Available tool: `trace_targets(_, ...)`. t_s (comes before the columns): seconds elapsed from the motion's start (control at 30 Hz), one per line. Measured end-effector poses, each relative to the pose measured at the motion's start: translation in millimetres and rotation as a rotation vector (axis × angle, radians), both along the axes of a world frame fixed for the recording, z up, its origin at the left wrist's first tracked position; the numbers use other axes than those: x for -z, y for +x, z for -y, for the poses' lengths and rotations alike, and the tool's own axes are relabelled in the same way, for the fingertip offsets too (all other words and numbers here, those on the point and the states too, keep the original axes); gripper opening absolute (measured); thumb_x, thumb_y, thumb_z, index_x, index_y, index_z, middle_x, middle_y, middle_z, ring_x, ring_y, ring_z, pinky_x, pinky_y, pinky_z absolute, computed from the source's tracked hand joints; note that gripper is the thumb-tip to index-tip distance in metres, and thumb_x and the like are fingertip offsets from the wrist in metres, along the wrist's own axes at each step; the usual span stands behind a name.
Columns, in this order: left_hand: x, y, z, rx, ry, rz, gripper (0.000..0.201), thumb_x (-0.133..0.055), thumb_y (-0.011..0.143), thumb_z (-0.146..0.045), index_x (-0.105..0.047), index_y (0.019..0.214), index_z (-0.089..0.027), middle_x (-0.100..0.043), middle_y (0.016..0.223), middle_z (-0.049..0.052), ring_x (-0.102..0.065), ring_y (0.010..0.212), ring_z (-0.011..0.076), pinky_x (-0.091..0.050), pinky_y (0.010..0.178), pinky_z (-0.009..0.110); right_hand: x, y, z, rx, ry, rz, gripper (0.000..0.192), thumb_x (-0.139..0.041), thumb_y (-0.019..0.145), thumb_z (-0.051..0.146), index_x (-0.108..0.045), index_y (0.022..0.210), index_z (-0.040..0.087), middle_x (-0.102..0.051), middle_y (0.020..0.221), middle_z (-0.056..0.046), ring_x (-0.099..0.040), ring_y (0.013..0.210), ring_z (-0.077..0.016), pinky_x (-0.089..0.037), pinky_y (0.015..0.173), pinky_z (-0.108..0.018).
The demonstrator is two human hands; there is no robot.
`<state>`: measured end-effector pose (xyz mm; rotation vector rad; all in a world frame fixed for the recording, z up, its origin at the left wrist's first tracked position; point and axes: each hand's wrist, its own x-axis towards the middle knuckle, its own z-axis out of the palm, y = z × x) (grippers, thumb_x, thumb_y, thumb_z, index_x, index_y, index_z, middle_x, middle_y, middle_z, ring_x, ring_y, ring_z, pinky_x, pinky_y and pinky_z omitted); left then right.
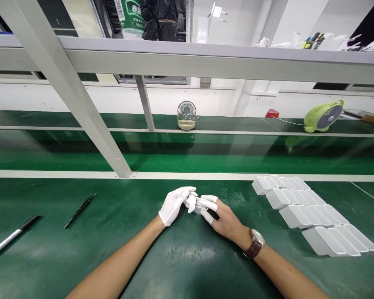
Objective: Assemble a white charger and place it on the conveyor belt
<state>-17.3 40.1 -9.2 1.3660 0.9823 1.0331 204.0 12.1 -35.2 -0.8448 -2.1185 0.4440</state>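
**Small white piece pinched between both my hands at centre frame**

Head view: I hold a small white part [200, 203] just below the middle of the frame, low over the green mat [180, 257]. My left hand [174, 204], in a white glove, closes on its left end; my right hand [220, 216], with white cots on the fingertips [209, 198], clamps its right end. The part's long axis runs left to right across the picture, so both hands are equally near.

At the right of the frame lie four stepped rows of white cases [311, 216], well apart from my right hand. At the lower left lie a thin black rod [80, 210] and a pen-like tool [11, 237], far from my left hand. Nothing lies between the hands and these things.
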Motion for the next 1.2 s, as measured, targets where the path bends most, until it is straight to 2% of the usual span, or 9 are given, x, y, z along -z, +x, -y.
trace_targets(0.1,4.3,1,-1,-0.010,-0.036,0.024,0.047,-0.052,0.095,-0.050,-0.068,0.114,-0.010,-0.074,0.101,0.013,-0.067,0.085,0.0220,-0.051,0.076,0.032,-3.1,-2,1,0.016,-0.023,0.009,0.044,-0.054,0.096,0.019,-0.048,0.139,0.025,-0.058,0.125,-0.010,-0.060,0.114,-0.0220,-0.054,0.098,-0.038)
trace_targets(0.3,10.3,1,-2,0.000,-0.053,0.044,0.045,-0.053,0.095,-0.050,-0.069,0.112,-0.011,-0.074,0.098,0.012,-0.067,0.089,0.0229,-0.051,0.083,0.034,-3.1,-4,0,0.010,-0.046,0.090,0.034,-0.053,0.094,0.019,-0.055,0.128,0.024,-0.058,0.113,-0.010,-0.063,0.096,-0.0217,-0.057,0.085,-0.038)
trace_targets(0.5,9.5,0,-3,-0.003,-0.081,0.032,0.043,-0.055,0.095,-0.049,-0.070,0.110,-0.012,-0.074,0.098,0.010,-0.067,0.089,0.0226,-0.051,0.083,0.032,-2.9,1,3,0.024,-0.042,0.063,0.050,-0.054,0.097,0.022,-0.041,0.145,0.024,-0.059,0.121,-0.011,-0.062,0.106,-0.0235,-0.056,0.090,-0.040)
trace_targets(0.7,4.0,0,-2,0.006,-0.101,0.010,0.040,-0.055,0.095,-0.047,-0.071,0.109,-0.013,-0.074,0.099,0.010,-0.067,0.093,0.0232,-0.051,0.086,0.032,-5.5,3,4,0.018,-0.018,0.155,0.040,-0.051,0.098,0.020,-0.050,0.137,0.028,-0.061,0.119,-0.010,-0.064,0.105,-0.0239,-0.058,0.089,-0.040)
trace_targets(0.9,-3.0,0,-3,-0.015,-0.031,-0.125,0.041,-0.050,0.098,-0.047,-0.072,0.107,-0.014,-0.074,0.099,0.010,-0.067,0.091,0.0229,-0.050,0.084,0.031,5.7,5,2,0.072,-0.074,0.060,0.056,-0.057,0.097,0.029,-0.034,0.148,0.021,-0.065,0.117,-0.012,-0.065,0.105,-0.0270,-0.058,0.088,-0.044)
trace_targets(1.1,-10.2,0,0,0.054,0.039,-0.113,0.038,-0.051,0.097,-0.045,-0.072,0.101,-0.013,-0.073,0.100,0.011,-0.066,0.093,0.0247,-0.051,0.083,0.033,0.6,8,3,-0.031,0.093,0.018,0.048,-0.056,0.096,0.020,-0.041,0.142,0.023,-0.065,0.123,-0.012,-0.063,0.114,-0.0262,-0.055,0.096,-0.044)
trace_targets(1.2,-6.3,-2,-1,0.067,0.074,-0.081,0.046,-0.046,0.098,-0.050,-0.070,0.110,-0.013,-0.072,0.104,0.013,-0.065,0.099,0.0275,-0.050,0.090,0.039,-1.4,7,4,-0.011,0.035,-0.072,0.048,-0.056,0.096,0.020,-0.043,0.142,0.024,-0.063,0.125,-0.012,-0.062,0.115,-0.0253,-0.055,0.096,-0.043)
